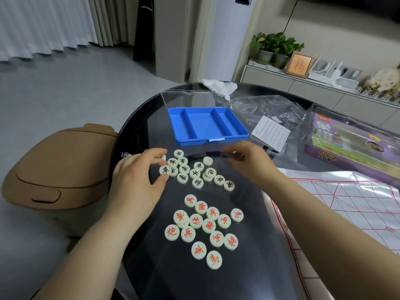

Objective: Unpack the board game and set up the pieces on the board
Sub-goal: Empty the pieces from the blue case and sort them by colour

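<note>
Bare table between piece clusters

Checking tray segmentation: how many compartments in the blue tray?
3 in the blue tray: narrow left one, wide middle one, narrow right one. None hidden.
</note>
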Available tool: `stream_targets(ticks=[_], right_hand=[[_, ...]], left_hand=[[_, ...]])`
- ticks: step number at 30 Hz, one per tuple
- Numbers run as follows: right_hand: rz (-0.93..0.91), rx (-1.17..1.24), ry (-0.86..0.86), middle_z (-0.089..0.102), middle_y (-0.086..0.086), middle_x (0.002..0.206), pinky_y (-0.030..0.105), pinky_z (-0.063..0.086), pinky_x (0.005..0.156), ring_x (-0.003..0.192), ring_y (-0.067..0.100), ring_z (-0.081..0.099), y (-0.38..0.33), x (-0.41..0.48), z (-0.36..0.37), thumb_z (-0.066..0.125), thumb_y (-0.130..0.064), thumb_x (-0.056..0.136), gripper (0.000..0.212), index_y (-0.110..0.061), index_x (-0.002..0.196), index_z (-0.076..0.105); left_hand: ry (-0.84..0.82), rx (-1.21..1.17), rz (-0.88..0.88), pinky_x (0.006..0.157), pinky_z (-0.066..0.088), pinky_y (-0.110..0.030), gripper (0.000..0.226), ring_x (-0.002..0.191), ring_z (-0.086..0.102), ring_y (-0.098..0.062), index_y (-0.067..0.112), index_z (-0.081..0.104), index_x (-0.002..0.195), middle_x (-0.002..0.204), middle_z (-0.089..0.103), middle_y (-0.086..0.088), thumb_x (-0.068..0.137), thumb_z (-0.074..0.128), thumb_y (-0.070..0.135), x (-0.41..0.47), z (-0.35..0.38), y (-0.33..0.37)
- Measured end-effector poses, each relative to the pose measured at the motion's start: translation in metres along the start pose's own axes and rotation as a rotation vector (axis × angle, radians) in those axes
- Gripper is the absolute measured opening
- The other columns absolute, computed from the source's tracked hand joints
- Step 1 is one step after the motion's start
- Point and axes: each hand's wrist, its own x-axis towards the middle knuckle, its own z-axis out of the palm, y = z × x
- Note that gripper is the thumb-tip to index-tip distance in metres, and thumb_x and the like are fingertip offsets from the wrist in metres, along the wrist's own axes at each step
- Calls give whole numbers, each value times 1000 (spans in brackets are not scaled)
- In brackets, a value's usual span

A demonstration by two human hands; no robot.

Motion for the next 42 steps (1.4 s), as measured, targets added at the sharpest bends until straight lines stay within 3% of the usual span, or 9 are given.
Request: stream_targets(ticks=[4,8,12,19,24,29,33,36,42], right_hand=[[-191,-94,-161,57,5,111,6,27,73,90,6,44,-14,7,4,55,-3,86,33,-16,115,63],[-215,-181,-188,57,4,110,10,29,74,101,14,51,-19,15,6,58,-18,88,25,-16,111,65],[-229,-267,-145,59,6,103,19,35,70,93,19,54,-21,15,10,53,-23,90,23,-7,101,66],[-74,-174,-141,59,12,91,25,32,61,76,17,47,-20,16,8,46,-16,91,25,4,92,61],[31,-149,-257,49,5,69,24,31,54,66,17,42,-24,19,2,41,-20,95,28,-2,77,52],[-43,-310,-274,47,5,85,28,31,68,79,21,43,-21,20,5,35,-25,97,26,-8,80,44],[11,-204,-105,48,2,72,28,30,60,72,21,45,-13,17,-2,42,-30,94,29,-10,73,47],[108,-101,143,53,4,81,24,26,60,75,18,45,4,14,-13,53,-20,88,16,-5,89,59],[170,-112,-40,48,6,118,21,33,80,105,20,50,15,7,-9,57,-32,87,43,-10,124,51]], left_hand=[[-69,-87,-33,103,27,-30,41,106,45,-6,41,47,102,89,56,31,79,65,11,-5,-11,-7],[-77,-33,-16,106,26,-30,39,98,42,-1,33,53,105,85,55,30,78,67,9,-5,-6,-12],[-71,47,25,100,16,-16,34,87,33,6,23,60,111,83,55,23,79,66,11,-4,-2,-12],[-90,74,14,102,12,-17,42,108,44,-9,24,53,121,94,56,20,81,64,17,-1,-2,-12],[-82,92,40,102,13,-18,41,104,44,-6,24,53,120,94,53,20,81,64,19,-2,-1,-11],[-88,97,49,104,13,-20,41,109,45,-8,25,53,121,97,54,19,81,63,24,-1,0,-12],[-50,62,35,105,11,-22,42,103,38,-2,27,51,122,96,53,19,82,62,27,1,0,-15],[-54,64,33,106,10,-22,44,100,35,1,28,49,123,98,53,20,82,62,28,1,0,-16],[-85,119,39,106,11,-24,44,114,42,-10,25,51,123,98,50,20,81,63,25,0,0,-12]])
